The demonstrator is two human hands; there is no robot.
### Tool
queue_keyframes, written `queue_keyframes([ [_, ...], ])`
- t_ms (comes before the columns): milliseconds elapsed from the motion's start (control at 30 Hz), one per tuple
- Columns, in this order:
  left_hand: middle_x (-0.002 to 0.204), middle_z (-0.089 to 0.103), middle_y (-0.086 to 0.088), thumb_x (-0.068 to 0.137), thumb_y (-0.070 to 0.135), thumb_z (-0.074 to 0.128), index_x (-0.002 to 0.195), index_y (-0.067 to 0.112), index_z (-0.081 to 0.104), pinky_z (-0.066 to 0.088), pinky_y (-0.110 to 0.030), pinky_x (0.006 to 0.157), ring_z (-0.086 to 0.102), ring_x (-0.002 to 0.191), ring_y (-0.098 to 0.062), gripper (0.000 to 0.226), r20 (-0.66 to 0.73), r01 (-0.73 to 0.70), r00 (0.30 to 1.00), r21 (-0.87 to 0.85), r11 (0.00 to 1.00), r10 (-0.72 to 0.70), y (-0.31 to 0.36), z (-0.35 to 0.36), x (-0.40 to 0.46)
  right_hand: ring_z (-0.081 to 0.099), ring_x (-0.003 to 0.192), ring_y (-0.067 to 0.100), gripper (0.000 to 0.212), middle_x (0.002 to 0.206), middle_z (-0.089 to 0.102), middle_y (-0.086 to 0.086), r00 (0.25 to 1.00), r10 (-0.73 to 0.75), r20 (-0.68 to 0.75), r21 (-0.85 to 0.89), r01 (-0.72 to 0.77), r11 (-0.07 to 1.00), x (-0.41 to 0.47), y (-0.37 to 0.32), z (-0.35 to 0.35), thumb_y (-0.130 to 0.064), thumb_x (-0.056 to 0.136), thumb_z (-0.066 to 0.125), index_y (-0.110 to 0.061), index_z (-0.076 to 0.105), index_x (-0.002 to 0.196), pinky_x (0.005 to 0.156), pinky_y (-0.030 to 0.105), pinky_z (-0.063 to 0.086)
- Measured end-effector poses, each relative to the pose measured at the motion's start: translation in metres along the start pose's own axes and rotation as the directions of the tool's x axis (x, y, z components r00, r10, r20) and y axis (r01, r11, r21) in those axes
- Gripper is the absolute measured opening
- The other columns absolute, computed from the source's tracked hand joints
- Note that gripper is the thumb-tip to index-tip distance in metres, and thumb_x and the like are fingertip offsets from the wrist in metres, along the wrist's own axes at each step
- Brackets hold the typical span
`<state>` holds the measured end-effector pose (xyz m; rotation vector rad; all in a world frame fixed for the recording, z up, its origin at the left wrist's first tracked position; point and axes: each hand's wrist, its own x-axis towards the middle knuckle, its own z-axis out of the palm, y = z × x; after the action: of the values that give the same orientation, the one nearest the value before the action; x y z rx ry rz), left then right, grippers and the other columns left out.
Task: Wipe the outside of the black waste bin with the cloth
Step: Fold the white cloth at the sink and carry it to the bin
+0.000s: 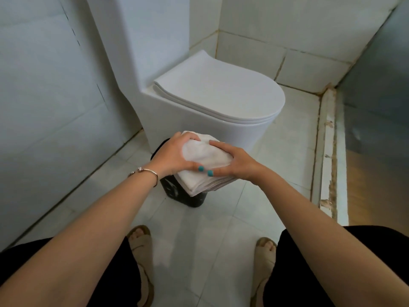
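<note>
A folded white cloth is held above the black waste bin, which stands on the floor in front of the toilet. Most of the bin is hidden under the cloth and my hands; only its lower front and a bit of the left rim show. My left hand grips the cloth's left side, a bracelet on its wrist. My right hand grips the cloth's right side. Both thumbs press on the cloth's near edge.
A white toilet with its lid down stands right behind the bin. Tiled walls close in at left and back. A raised, worn threshold runs along the right. My sandalled feet stand on the white floor tiles below the bin.
</note>
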<state>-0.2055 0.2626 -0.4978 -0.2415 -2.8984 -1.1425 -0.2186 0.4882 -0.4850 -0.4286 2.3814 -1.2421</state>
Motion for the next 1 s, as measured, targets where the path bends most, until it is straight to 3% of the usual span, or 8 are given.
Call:
queue_keyframes([
  [100, 0.121, 0.052, 0.008, 0.056, 0.030, 0.094, 0.110, 0.039, 0.054, 0.040, -0.024, 0.089, 0.049, 0.110, -0.010, 0.068, -0.047, -0.016, 0.999, -0.074, 0.997, 0.012, 0.000, -0.006, -0.004, 0.050, 0.125, 0.010, 0.085, 0.142, 0.046, -0.012, 0.998, -0.014, 0.058, 0.117, 0.007, 0.993, -0.005, 0.000, -0.004, -0.028, 0.072, 0.087, -0.039, 0.044, 0.144, 0.100, 0.024, 0.045],
  [267, 0.123, 0.055, 0.010, 0.054, 0.024, 0.095, 0.108, 0.037, 0.056, 0.038, -0.012, 0.088, 0.049, 0.111, -0.007, 0.068, -0.022, -0.069, 0.998, -0.109, 0.992, 0.067, 0.016, -0.014, -0.009, 0.049, 0.125, 0.014, 0.108, 0.139, 0.048, -0.006, 0.996, -0.067, -0.058, -0.088, 0.061, 0.994, -0.005, -0.001, 0.010, -0.055, 0.049, 0.089, -0.045, 0.039, 0.144, 0.103, 0.034, 0.046],
  [333, 0.126, 0.053, 0.007, 0.056, 0.022, 0.094, 0.109, 0.038, 0.054, 0.036, -0.009, 0.087, 0.047, 0.113, -0.009, 0.068, 0.008, -0.081, 0.997, -0.071, 0.994, 0.081, 0.025, -0.019, -0.010, 0.050, 0.120, 0.013, 0.108, 0.134, 0.049, -0.004, 0.988, -0.062, -0.140, -0.134, 0.043, 0.990, -0.009, -0.003, 0.011, -0.053, 0.048, 0.089, -0.047, 0.038, 0.143, 0.099, 0.033, 0.047],
  [467, 0.125, 0.047, 0.005, 0.058, 0.028, 0.092, 0.123, 0.037, 0.050, 0.039, -0.024, 0.087, 0.047, 0.110, -0.012, 0.078, 0.150, -0.115, 0.984, 0.095, 0.989, 0.100, 0.040, -0.032, -0.015, 0.053, 0.110, 0.015, 0.089, 0.118, 0.052, -0.003, 0.976, -0.096, -0.197, -0.311, 0.031, 0.950, -0.022, -0.015, -0.006, -0.038, 0.060, 0.087, -0.046, 0.046, 0.138, 0.089, 0.025, 0.042],
  [533, 0.123, 0.044, 0.006, 0.059, 0.030, 0.091, 0.132, 0.039, 0.045, 0.037, -0.024, 0.084, 0.045, 0.109, -0.011, 0.087, 0.193, -0.122, 0.977, 0.166, 0.979, 0.089, 0.045, -0.036, -0.018, 0.052, 0.102, 0.017, 0.082, 0.107, 0.048, -0.002, 0.978, -0.111, -0.178, -0.407, 0.030, 0.913, -0.029, -0.024, -0.016, -0.037, 0.062, 0.085, -0.045, 0.048, 0.135, 0.086, 0.024, 0.041],
  [633, 0.124, 0.042, 0.004, 0.060, 0.033, 0.091, 0.143, 0.041, 0.036, 0.039, -0.026, 0.089, 0.044, 0.111, -0.013, 0.100, 0.201, -0.107, 0.978, 0.210, 0.972, 0.064, 0.052, -0.041, -0.016, 0.046, 0.096, 0.015, 0.086, 0.106, 0.045, -0.001, 0.983, -0.127, -0.133, -0.486, 0.047, 0.873, -0.036, -0.036, -0.028, -0.036, 0.061, 0.087, -0.040, 0.047, 0.137, 0.084, 0.024, 0.039],
  [800, 0.113, 0.045, 0.004, 0.059, 0.028, 0.091, 0.136, 0.037, 0.047, 0.043, -0.032, 0.090, 0.048, 0.105, -0.017, 0.090, 0.112, -0.066, 0.993, 0.225, 0.972, 0.042, 0.064, -0.041, -0.010, 0.054, 0.100, 0.015, 0.070, 0.110, 0.056, -0.003, 0.975, -0.154, -0.161, -0.412, 0.076, 0.908, -0.032, -0.041, -0.034, -0.022, 0.063, 0.083, -0.035, 0.058, 0.126, 0.080, 0.021, 0.039],
  [1000, 0.114, 0.055, 0.005, 0.058, 0.023, 0.090, 0.118, 0.037, 0.059, 0.043, -0.026, 0.088, 0.054, 0.106, -0.014, 0.069, 0.043, -0.065, 0.997, 0.057, 0.996, 0.063, 0.062, -0.038, -0.003, 0.058, 0.097, 0.013, 0.051, 0.106, 0.061, -0.008, 0.971, -0.149, -0.185, -0.266, 0.097, 0.959, -0.030, -0.039, -0.045, -0.016, 0.066, 0.080, -0.039, 0.060, 0.106, 0.067, 0.011, 0.040],
])
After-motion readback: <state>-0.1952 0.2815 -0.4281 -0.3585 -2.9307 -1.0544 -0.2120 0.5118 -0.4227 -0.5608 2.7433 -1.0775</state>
